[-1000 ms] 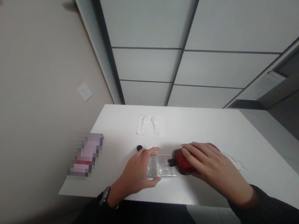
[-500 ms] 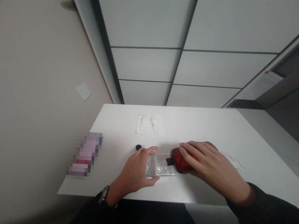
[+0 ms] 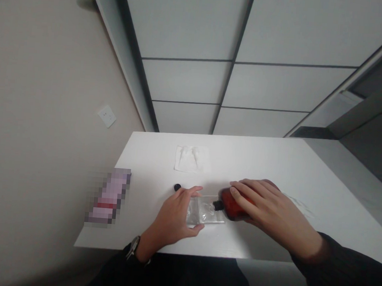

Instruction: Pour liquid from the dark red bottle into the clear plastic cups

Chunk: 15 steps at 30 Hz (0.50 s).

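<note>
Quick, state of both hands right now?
Left hand: partly open, thumb and fingers spanning the clear container; firm grip can't be told.
Right hand: closed around the red bottle.

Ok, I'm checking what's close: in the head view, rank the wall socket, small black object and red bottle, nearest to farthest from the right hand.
1. Red bottle: under the right hand.
2. Small black object: beyond the left hand.
3. Wall socket: on the left wall.
</note>
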### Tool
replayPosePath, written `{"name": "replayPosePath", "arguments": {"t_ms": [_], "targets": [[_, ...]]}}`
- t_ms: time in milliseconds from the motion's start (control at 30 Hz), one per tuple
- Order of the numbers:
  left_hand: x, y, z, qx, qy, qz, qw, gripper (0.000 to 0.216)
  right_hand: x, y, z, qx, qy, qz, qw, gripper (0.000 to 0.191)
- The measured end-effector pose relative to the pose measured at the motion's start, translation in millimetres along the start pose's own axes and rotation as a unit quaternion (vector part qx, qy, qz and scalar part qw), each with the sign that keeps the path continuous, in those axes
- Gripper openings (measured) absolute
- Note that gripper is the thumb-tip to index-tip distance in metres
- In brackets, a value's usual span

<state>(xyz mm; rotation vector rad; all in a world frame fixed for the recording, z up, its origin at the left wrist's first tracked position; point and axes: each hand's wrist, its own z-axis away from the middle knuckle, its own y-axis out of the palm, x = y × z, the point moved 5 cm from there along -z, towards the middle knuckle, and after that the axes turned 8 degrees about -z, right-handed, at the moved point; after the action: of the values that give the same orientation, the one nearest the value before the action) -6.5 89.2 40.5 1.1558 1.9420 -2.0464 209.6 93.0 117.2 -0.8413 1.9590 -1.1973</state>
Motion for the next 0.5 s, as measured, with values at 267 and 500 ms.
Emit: {"name": "replayPosePath", "arguments": {"t_ms": [267, 500], "targets": [[-0.5, 0.9, -0.4, 0.000, 0.002, -0.007, 1.000, 0.093, 0.6, -3.2, -2.4, -0.008, -0.005, 0.004, 1.000, 0.030], [-4.0, -1.4, -2.3, 0.010, 0.015, -0.027, 0.999, 0.079, 0.3, -2.0, -1.1, -0.011, -0.005, 0.006, 1.000, 0.030]]}}
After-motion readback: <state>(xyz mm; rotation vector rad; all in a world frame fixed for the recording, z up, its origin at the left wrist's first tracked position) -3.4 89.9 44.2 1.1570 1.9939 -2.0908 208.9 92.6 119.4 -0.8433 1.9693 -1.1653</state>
